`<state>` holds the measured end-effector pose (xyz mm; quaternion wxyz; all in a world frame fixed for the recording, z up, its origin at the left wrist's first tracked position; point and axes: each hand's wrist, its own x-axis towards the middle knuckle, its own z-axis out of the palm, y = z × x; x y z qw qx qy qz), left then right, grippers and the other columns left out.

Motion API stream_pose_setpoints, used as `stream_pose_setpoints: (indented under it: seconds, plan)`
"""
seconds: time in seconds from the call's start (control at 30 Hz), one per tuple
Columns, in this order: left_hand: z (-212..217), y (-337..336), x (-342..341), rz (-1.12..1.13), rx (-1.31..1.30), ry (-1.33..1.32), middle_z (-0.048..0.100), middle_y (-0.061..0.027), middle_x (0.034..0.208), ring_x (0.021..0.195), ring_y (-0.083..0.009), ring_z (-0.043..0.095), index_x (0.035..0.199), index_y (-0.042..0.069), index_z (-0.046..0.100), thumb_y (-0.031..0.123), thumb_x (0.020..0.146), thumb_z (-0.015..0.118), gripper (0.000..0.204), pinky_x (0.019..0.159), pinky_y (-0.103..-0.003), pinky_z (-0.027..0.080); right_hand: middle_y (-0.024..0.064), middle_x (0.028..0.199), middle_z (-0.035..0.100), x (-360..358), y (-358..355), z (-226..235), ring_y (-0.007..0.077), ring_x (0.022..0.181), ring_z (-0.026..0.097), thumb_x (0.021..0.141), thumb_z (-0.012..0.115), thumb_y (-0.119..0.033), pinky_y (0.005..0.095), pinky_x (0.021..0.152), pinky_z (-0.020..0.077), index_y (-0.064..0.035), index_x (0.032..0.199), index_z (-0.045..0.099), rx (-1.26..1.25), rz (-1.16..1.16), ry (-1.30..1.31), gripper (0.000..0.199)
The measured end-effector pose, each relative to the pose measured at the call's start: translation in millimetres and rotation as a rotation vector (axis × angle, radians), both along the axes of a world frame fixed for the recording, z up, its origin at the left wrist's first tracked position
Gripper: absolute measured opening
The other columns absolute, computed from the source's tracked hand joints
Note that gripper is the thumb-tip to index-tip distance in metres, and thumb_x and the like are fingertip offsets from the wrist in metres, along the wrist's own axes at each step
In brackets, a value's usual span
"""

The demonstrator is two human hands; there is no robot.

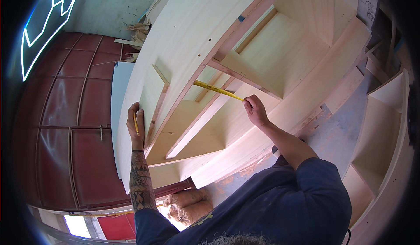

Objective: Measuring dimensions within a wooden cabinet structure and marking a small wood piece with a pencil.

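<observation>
While the yellow tape measure [217, 90] is stretched across the open compartment of the pale wooden cabinet [245, 70], keep its blade taut and level so that it does not sag between its far end at the upright panel and your right hand [255, 110]. The grip of that hand is closed on the near end of the blade, pinched between thumb and fingers just above the sloping shelf board [205, 120]. Hold the blade square to the panel edges; a slanted blade will likely read long. Your left hand [135, 123] lies flat against the outer side panel, fingers extended, with a yellow pencil [136, 124] trapped under them; the grip there is a light press, not a full closure. Keep that hand steady as a brace, and keep the pencil ready for marking. The tape is narrow, bright yellow with dark graduations too small to read, and runs diagonally from upper left to lower right inside the cabinet frame. The cabinet is unfinished light timber with thin reddish edge strips.
</observation>
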<state>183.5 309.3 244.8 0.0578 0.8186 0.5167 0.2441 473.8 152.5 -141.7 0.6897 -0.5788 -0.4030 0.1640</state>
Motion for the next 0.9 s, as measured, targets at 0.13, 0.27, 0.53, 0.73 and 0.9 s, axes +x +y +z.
stream_pose_setpoints:
  seconds: [0.13,0.27,0.53,0.73,0.9]
  plan:
    - [0,-3,7,-0.011,0.009,0.000,0.069,-0.0207,0.138,0.131,-0.0295,0.065,0.140,-0.002,0.063,0.023,0.106,0.061,0.043,0.114,-0.039,0.048,0.0126,0.094,0.063,4,-1,-3,0.0346,0.088,0.064,0.105,0.067,-0.013,0.0462,0.078,0.0536,-0.0048,0.101,0.063,0.025,-0.005,-0.002,0.010]
    - [6,-3,4,-0.029,0.028,0.019,0.069,-0.0214,0.137,0.131,-0.0298,0.065,0.140,-0.001,0.063,0.022,0.107,0.063,0.041,0.114,-0.038,0.048,0.0133,0.093,0.062,6,0,2,0.0343,0.085,0.062,0.105,0.067,-0.012,0.0458,0.077,0.0522,-0.0042,0.101,0.063,0.061,0.047,-0.025,0.009]
    - [10,-8,3,0.005,0.076,-0.005,0.072,-0.0224,0.130,0.122,-0.0320,0.070,0.137,-0.001,0.064,0.025,0.104,0.068,0.043,0.107,-0.038,0.052,0.0157,0.093,0.060,-5,-25,-4,0.0334,0.083,0.061,0.107,0.064,-0.009,0.0432,0.074,0.0509,-0.0003,0.104,0.063,-0.023,0.098,-0.060,0.009]
    - [7,-9,5,-0.037,0.084,-0.022,0.072,-0.0243,0.125,0.117,-0.0370,0.071,0.133,-0.002,0.065,0.025,0.103,0.068,0.040,0.103,-0.042,0.054,0.0121,0.092,0.062,-7,-74,-18,0.0239,0.081,0.060,0.109,0.063,-0.014,0.0374,0.073,0.0506,-0.0001,0.108,0.066,-0.120,0.168,-0.089,0.014]
    - [6,-8,-2,-0.067,0.094,0.016,0.072,-0.0246,0.125,0.118,-0.0382,0.071,0.134,-0.002,0.063,0.024,0.104,0.066,0.040,0.104,-0.043,0.054,0.0165,0.094,0.063,-5,-116,-23,0.0334,0.084,0.063,0.108,0.064,-0.014,0.0430,0.074,0.0518,0.0013,0.106,0.066,-0.210,0.268,-0.157,0.015]
